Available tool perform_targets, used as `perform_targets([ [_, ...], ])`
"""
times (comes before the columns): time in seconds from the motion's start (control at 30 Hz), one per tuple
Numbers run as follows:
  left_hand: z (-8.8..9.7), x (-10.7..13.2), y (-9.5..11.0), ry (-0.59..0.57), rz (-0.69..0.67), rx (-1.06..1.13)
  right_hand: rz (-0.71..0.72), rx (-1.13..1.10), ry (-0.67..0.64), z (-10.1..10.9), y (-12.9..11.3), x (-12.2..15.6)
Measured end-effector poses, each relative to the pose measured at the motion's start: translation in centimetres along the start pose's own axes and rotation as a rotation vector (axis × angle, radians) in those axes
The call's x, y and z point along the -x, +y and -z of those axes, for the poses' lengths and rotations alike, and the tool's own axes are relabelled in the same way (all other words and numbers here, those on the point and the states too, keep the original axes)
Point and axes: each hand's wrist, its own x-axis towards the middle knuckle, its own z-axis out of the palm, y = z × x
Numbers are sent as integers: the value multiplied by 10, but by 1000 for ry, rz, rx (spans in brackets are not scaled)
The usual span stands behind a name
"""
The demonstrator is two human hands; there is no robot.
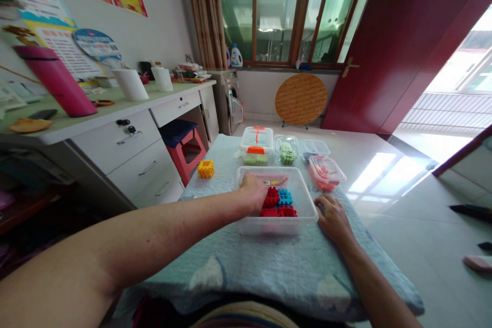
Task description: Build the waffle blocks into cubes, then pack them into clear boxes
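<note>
My left hand [253,190] reaches down into a clear plastic box [303,213], its fingers curled against a red cube of interlocking toy blocks [272,197]. The fingertips are mostly hidden behind the hand. Beside that cube lies a blue block cube [285,197], and further red blocks [287,211] sit along the near side of the box. My right hand [333,218] rests on the cloth by the box's right near corner, fingers bent. A small dark patch shows between its thumb and forefinger; I cannot make out what it is.
A yellow block cube [206,168] stands at the table's left. Behind the box are an orange-latched box [257,139], a tub with green pieces [286,151], another clear tub [317,147] and a tub with red pieces [326,173]. A desk [144,113] runs along the left.
</note>
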Motion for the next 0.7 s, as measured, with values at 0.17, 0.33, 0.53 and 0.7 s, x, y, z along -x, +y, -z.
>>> perform_targets([
  [0.17,16,7,-2,4,64,-189,-3,-7,2,1,-1,0],
  [0.33,10,3,-19,12,31,-236,-8,-5,1,2,-3,1],
  [0.53,0,-2,-35,119,-64,-191,-6,0,1,3,-4,1],
  [0.7,2,1,-34,139,-124,-241,2,2,6,1,-1,0],
])
